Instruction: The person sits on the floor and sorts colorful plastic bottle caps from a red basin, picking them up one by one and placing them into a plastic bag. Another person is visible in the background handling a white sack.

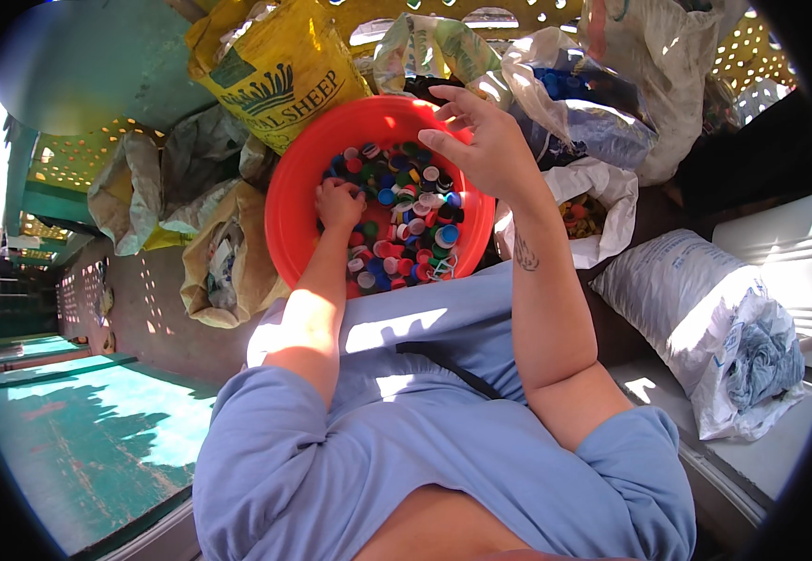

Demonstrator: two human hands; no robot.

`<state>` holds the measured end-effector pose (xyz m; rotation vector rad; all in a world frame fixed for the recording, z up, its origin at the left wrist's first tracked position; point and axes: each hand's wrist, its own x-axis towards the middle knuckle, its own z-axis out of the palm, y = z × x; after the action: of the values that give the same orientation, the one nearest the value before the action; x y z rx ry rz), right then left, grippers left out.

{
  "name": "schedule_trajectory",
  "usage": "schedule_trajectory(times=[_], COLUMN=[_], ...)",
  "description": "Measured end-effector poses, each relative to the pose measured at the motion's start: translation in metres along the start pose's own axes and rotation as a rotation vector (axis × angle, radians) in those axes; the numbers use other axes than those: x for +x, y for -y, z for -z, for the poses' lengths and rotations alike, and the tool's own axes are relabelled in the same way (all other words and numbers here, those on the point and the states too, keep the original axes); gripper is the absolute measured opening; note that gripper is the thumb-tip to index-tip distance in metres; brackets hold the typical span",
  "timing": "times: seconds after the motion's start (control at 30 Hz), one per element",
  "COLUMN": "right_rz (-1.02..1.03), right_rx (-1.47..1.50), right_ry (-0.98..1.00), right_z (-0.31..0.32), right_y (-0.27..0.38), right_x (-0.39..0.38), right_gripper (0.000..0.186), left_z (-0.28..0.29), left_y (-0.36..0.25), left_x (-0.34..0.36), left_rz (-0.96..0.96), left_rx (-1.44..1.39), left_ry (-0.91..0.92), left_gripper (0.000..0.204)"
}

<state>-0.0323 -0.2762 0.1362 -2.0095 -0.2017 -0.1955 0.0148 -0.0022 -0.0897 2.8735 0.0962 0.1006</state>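
A red plastic basin (pixel 287 234) holds several loose bottle caps (pixel 420 220) in blue, red, white, green, yellow and black. My left hand (pixel 338 204) is down among the caps at the basin's left side, its fingers curled; whatever is between them is hidden. My right hand (pixel 476 140) is raised over the basin's upper right rim, thumb and fingers apart, with nothing visible in it. The basin stands just beyond my lap, which is covered in blue cloth (pixel 406 327).
A large yellow sack (pixel 275 75) stands behind the basin. Bulging sacks (pixel 640 84) crowd behind and both sides, including a tan one (pixel 224 252) and a white one with small pieces (pixel 602 206). A white bag of cloth (pixel 696 327) lies right. A turquoise surface (pixel 69 477) is lower left.
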Motion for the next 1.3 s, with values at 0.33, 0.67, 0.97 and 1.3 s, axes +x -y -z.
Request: schedule_trajectory(times=[0.33, 0.67, 0.97, 1.3], right_rz=[0.013, 0.035, -0.036, 0.141], right_rx=[0.027, 0.013, -0.102, -0.768], right_ry=[0.011, 0.045, 0.143, 0.111], right_z=[-0.003, -0.01, -0.013, -0.009], right_y=[0.003, -0.004, -0.007, -0.005], right_x=[-0.005, -0.006, -0.076, -0.204], right_gripper=[0.054, 0.054, 0.054, 0.052], left_z=[0.045, 0.032, 0.013, 0.015], left_y=[-0.032, -0.032, -0.026, -0.025], left_x=[-0.023, -0.024, -0.013, -0.013], left_rz=[-0.482, -0.458, -0.335, -0.237], left_rx=[-0.017, 0.024, -0.086, -0.08], left_ry=[-0.048, -0.017, 0.0, 0.001], left_gripper=[0.014, 0.029, 0.03, 0.031])
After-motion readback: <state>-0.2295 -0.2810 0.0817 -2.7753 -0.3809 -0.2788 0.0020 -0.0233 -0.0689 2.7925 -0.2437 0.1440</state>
